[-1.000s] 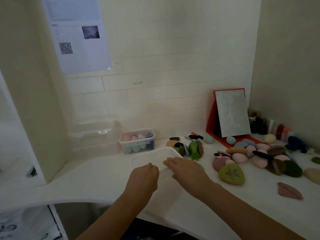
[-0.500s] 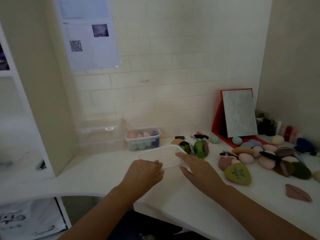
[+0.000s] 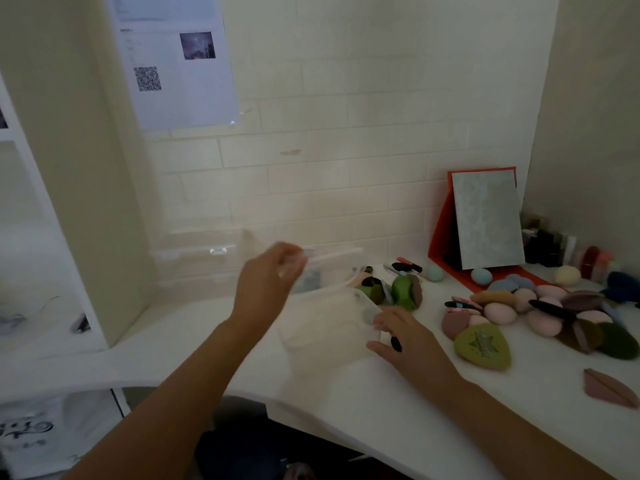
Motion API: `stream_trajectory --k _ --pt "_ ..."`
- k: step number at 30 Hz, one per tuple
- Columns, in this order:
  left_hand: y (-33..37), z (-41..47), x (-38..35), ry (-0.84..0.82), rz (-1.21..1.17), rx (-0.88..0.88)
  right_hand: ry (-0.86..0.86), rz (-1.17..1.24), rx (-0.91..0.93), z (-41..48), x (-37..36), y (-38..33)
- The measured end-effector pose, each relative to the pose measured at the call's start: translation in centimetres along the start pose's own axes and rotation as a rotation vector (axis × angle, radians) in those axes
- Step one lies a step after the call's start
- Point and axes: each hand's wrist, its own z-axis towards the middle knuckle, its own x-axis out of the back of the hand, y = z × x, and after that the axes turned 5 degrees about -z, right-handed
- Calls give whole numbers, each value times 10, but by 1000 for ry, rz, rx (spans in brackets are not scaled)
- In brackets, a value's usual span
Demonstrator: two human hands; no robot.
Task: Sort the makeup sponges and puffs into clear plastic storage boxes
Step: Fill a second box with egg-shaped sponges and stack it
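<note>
A clear plastic box [image 3: 322,327] stands on the white counter [image 3: 311,386] in front of me. My right hand [image 3: 405,337] holds its right wall. My left hand [image 3: 266,282] pinches the box's clear lid [image 3: 332,268] and holds it tilted in the air above the box's far side. Through the lid shows a second box [image 3: 308,284] with coloured sponges in it, by the wall. A pile of pink, brown and green sponges and puffs [image 3: 540,306] lies to the right, with a green heart-shaped puff [image 3: 483,344] nearest my right hand.
Green sponges [image 3: 403,292] sit just behind the open box. A red-framed mirror [image 3: 488,220] and small cosmetic bottles [image 3: 561,247] stand at the back right. A flat brown puff [image 3: 609,388] lies alone near the right edge. More clear boxes [image 3: 201,251] are stacked against the wall at left.
My left hand has lifted the lid off the clear box and raised it up and back. My right hand has shifted to the box's right side.
</note>
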Motion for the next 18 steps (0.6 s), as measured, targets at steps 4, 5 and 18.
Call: stream_trajectory --k 4,5,18 --pt "-19 20 -9 301 -225 291 4 -27 33 0 -3 1" --pt "-24 23 -13 311 -211 307 3 -33 32 0 -3 1" --pt "-51 -6 -66 -265 55 427 -21 -103 -38 11 5 0"
